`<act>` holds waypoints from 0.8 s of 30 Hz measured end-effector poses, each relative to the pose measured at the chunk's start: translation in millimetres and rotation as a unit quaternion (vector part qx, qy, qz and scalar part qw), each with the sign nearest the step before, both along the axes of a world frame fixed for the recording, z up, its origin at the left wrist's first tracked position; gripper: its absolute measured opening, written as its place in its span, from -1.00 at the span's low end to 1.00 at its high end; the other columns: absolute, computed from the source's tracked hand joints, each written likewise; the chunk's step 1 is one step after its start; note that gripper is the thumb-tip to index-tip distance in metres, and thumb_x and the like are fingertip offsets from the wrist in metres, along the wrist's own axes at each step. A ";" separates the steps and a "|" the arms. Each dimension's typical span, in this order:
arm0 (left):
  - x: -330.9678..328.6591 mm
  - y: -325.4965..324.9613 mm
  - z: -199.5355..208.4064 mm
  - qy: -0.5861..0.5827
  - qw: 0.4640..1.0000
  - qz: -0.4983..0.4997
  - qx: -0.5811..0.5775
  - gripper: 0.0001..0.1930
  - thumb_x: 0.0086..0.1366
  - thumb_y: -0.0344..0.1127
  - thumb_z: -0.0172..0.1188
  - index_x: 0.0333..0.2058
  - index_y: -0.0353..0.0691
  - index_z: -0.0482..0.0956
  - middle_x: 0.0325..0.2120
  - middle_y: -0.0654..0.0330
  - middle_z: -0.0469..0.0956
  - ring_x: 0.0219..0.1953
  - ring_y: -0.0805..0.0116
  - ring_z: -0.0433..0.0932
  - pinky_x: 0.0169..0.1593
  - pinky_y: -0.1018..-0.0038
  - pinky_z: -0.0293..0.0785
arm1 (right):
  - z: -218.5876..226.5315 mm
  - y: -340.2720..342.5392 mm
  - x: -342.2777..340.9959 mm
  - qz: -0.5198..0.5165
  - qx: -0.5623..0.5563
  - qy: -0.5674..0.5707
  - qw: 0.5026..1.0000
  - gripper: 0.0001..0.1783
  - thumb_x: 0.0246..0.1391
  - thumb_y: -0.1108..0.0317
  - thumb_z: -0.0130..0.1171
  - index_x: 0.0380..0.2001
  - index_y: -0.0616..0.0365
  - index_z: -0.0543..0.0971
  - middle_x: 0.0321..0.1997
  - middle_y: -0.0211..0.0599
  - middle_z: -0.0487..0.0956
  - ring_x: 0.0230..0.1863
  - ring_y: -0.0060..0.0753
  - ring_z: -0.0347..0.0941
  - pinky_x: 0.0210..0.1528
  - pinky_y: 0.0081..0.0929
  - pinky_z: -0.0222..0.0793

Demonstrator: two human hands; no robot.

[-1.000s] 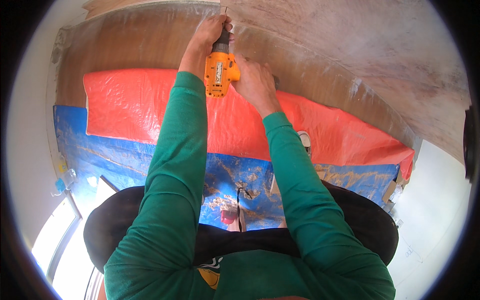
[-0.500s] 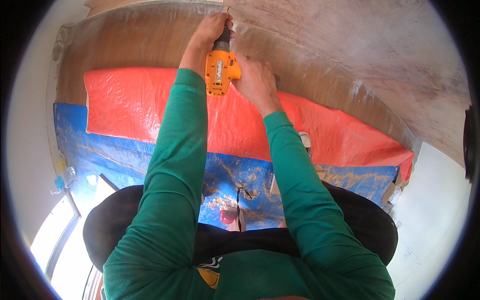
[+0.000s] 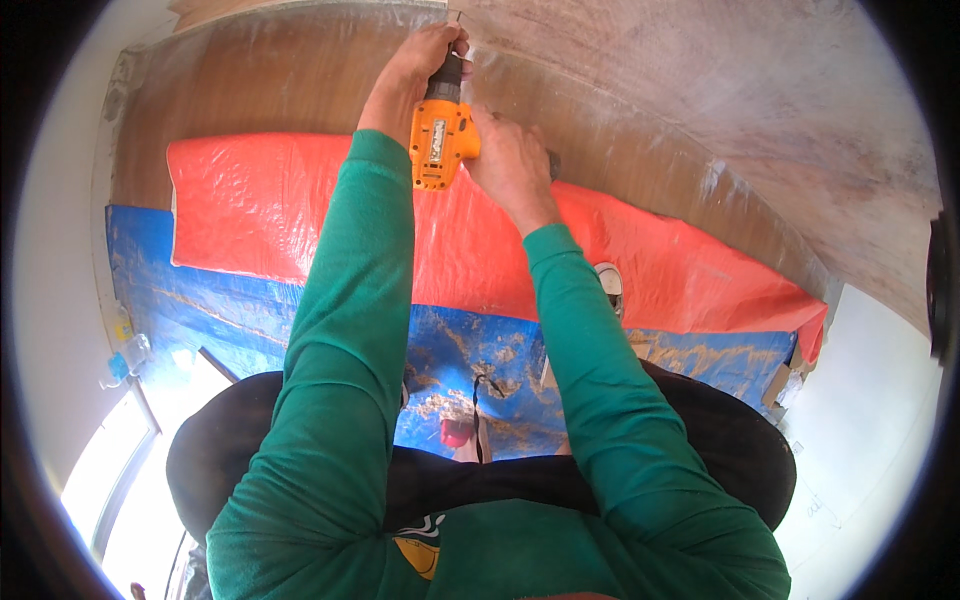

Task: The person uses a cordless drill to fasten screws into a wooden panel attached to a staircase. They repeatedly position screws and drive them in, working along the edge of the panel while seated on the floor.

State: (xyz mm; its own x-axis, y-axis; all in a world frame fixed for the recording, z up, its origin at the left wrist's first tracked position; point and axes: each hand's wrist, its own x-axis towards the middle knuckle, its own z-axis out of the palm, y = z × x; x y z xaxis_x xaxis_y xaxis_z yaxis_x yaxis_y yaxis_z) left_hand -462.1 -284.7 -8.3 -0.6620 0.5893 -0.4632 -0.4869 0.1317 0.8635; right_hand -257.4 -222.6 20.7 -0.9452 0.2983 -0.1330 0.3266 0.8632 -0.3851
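Observation:
An orange and black cordless drill (image 3: 436, 150) points away from me toward the corner where wooden panels meet at the top. My right hand (image 3: 512, 165) is wrapped round its handle, with the dark handle end showing past my fingers. My left hand (image 3: 432, 52) is closed round the front of the drill, at and just ahead of the black chuck (image 3: 444, 84). A thin tip shows beyond my left fingers, against the panel edge; whether it is a bit or a screw I cannot tell.
A curved brown wooden panel (image 3: 260, 80) runs along the far side, and a pale, dusty panel (image 3: 700, 70) slants at the right. Red sheeting (image 3: 250, 200) lies over a blue tarp (image 3: 220, 305) strewn with sawdust. A plastic bottle (image 3: 130, 355) stands at the left wall.
My forearms and the drill have shifted only very slightly. Both hands keep the same grip.

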 end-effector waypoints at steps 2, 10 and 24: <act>-0.5 -0.6 -0.8 -0.001 1.000 -0.001 0.006 -0.75 0.66 -0.17 0.07 -0.12 -0.21 0.58 -0.36 0.26 0.60 -0.41 0.28 0.67 -0.22 0.30 0.77 | 0.2 0.0 -1.3 0.000 0.017 -0.011 1.000 -0.42 0.08 0.27 0.55 0.15 0.08 0.55 -0.02 -0.12 0.78 0.01 0.04 0.74 0.09 0.14 0.48; -3.0 -5.3 -8.4 -0.034 0.999 -0.012 0.005 -0.51 0.68 0.07 0.03 0.06 -0.30 0.64 -0.22 0.11 0.70 -0.22 0.20 0.73 -0.08 0.22 0.73 | -2.4 -0.5 -2.6 -0.007 0.011 -0.009 1.000 -0.48 0.09 0.30 0.52 0.08 0.09 0.54 -0.02 -0.06 0.77 0.02 0.14 0.72 0.10 0.15 0.46; 166.9 -74.5 23.4 0.041 0.962 0.249 -0.107 -0.24 0.45 0.29 0.35 0.22 -0.37 0.64 -0.14 -0.07 0.71 -0.31 0.27 0.74 -0.35 0.38 0.67 | 7.4 -2.8 -6.1 -0.004 -0.003 -0.001 1.000 -0.53 0.10 0.28 0.52 0.00 0.15 0.55 -0.11 0.09 0.76 -0.03 0.27 0.70 0.04 0.22 0.49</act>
State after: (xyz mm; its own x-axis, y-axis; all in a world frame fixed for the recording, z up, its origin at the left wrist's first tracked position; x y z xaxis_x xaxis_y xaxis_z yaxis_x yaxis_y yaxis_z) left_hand -295.2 -359.2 15.1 -0.8775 0.0865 -0.4718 -0.4661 0.0780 0.8813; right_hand -263.6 -225.3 28.1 -0.9422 0.3058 -0.1367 0.3349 0.8577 -0.3901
